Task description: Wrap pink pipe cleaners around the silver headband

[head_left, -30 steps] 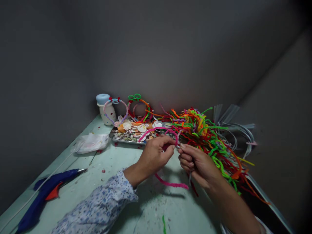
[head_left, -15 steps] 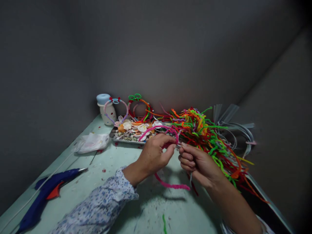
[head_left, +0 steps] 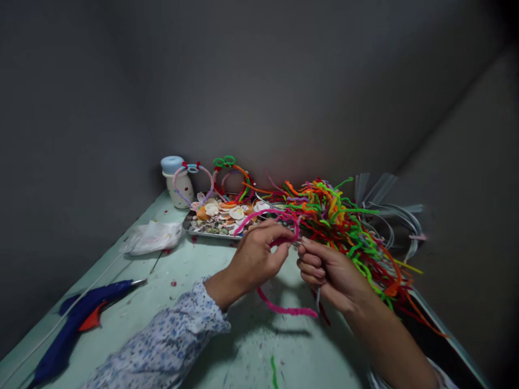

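My left hand [head_left: 255, 258] is closed on a pink pipe cleaner [head_left: 286, 310], whose free end curls down below my hands over the pale green table [head_left: 194, 270]. My right hand [head_left: 330, 273] is pinched beside it, holding a thin white band [head_left: 317, 296] where the pink pipe cleaner is wound onto it. The two hands almost touch at the fingertips. Just behind them lies a big heap of pipe cleaners [head_left: 340, 221] in red, green, orange and yellow.
A metal tray [head_left: 203, 231] of shells stands at the back, with decorated headbands [head_left: 227, 175] and a white jar with a blue lid [head_left: 175, 181] behind it. A blue glue gun [head_left: 77, 319] lies at the left, a crumpled white bag [head_left: 152, 237] beyond it. White bands [head_left: 399, 221] lie at the right.
Almost nothing has moved. My left hand has turned slightly, shifting the pink pipe cleaner's loop a little to the right.
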Demonstrator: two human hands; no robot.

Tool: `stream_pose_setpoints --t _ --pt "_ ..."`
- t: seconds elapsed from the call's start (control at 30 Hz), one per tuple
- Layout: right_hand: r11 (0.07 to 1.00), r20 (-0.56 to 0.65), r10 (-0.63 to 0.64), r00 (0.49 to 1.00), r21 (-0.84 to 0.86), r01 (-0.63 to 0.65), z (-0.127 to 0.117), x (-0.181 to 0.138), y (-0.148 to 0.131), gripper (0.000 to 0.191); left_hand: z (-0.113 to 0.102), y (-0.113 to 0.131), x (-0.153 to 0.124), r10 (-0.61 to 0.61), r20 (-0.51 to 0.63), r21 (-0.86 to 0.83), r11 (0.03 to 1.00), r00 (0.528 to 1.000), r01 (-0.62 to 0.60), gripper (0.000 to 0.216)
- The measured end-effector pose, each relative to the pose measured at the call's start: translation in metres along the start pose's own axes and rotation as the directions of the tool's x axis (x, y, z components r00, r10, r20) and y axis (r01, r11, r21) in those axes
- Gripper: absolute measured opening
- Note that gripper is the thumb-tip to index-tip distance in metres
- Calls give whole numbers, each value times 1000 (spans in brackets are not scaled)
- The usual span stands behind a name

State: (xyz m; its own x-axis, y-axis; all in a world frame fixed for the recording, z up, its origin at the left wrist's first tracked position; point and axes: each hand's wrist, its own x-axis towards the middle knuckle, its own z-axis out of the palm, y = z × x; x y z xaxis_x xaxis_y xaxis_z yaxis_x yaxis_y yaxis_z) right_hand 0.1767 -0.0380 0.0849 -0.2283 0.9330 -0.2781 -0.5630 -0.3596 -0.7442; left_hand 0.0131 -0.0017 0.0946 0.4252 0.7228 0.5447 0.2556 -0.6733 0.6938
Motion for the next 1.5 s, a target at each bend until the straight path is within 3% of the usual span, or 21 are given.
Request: stream_pose_setpoints --t 0.4,0.77,1.0,1.3,1.5 --pt "999 -11 24 1000 46 -23 0 1 0 20 -1 -1 0 83 16 50 995 996 -84 19" --pt "997 -1 33 999 75 -33 -1 3 -1 20 1 -1 1 -103 -38 28 994 994 104 12" --pt "996 14 47 999 78 -48 -4 5 2 18 1 -4 0 -35 -36 33 999 999 36 14" --pt "996 0 59 998 74 -58 -6 5 4 19 0 -3 0 -36 -16 82 996 999 37 16" --pt "997 -12 56 998 55 -55 -2 5 4 18 1 -8 1 88 -21 56 995 996 -87 17"
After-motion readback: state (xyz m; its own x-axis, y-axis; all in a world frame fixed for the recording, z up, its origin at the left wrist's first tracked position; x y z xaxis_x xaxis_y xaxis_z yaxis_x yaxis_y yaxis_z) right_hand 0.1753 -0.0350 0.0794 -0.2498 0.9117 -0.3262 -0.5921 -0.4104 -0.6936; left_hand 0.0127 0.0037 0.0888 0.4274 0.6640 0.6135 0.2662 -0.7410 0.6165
